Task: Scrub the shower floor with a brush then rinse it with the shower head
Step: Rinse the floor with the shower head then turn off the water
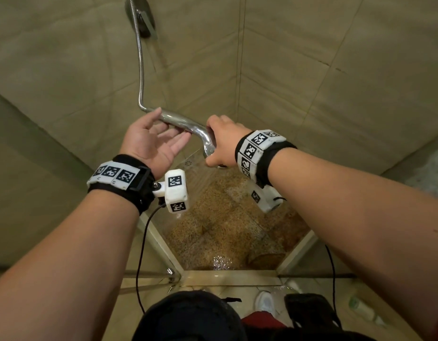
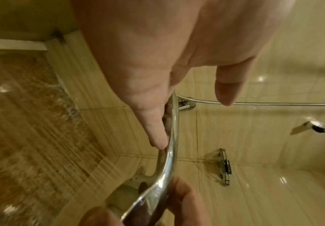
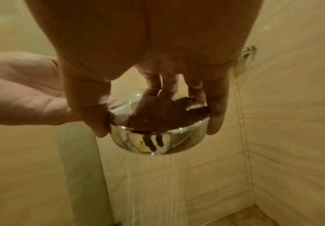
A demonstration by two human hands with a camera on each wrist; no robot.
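Two hands meet on one chrome shower head [image 1: 188,125] at the centre of the head view. The right hand [image 1: 221,141] grips the round spray end from above, thumb on one side of the rim and fingers on the other, as the right wrist view shows [image 3: 157,134]. The left hand [image 1: 151,141] lies palm up with fingers straight under the handle; in the left wrist view one fingertip [image 2: 158,140] touches the chrome handle and the thumb stands apart from it. Water streams [image 3: 153,175] fall from the spray face toward the shower floor [image 1: 225,232], a brown speckled patch in the lower middle of the frame, wet and glistening at its near edge. One metal hose [image 1: 140,70] rises from the handle toward the upper left, to a wall bracket [image 1: 143,18]. Beige tiled walls [image 1: 336,82] close in on both sides and meet in a corner just right of centre, leaving a narrow floor. One pale threshold [image 1: 227,276] borders the floor's near edge.
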